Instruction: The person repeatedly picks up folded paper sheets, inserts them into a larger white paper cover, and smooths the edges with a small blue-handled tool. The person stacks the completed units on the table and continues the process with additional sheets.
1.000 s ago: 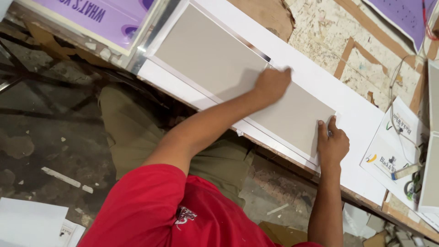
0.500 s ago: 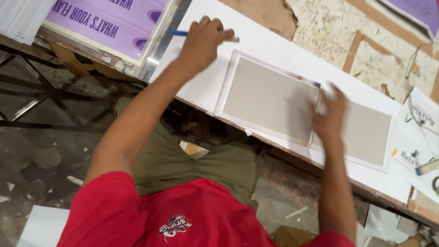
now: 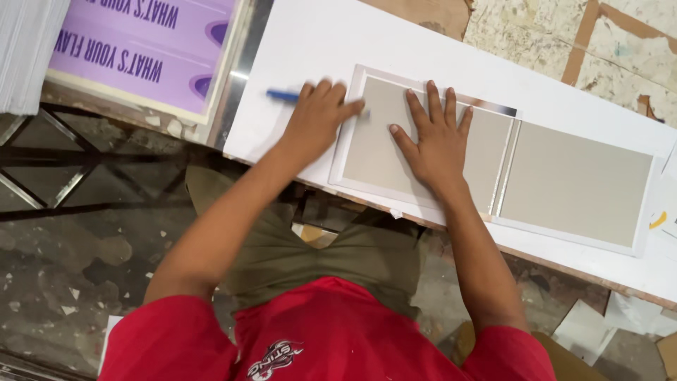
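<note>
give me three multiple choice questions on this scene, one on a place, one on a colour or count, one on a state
1. Where does the right hand rest?
A. on the left grey board
B. on the purple sign
C. on the floor

2. How many grey boards lie side by side on the white sheet?
A. one
B. two
C. four

3. How is the right hand shaped?
A. a fist
B. flat, fingers spread
C. pinching a corner

Answers:
1 A, its palm lies on the left grey board, beside the right grey board.
2 B, two panels show with a narrow gap between them.
3 B, all fingers lie splayed on the board, while the left hand holds a blue pen.
</note>
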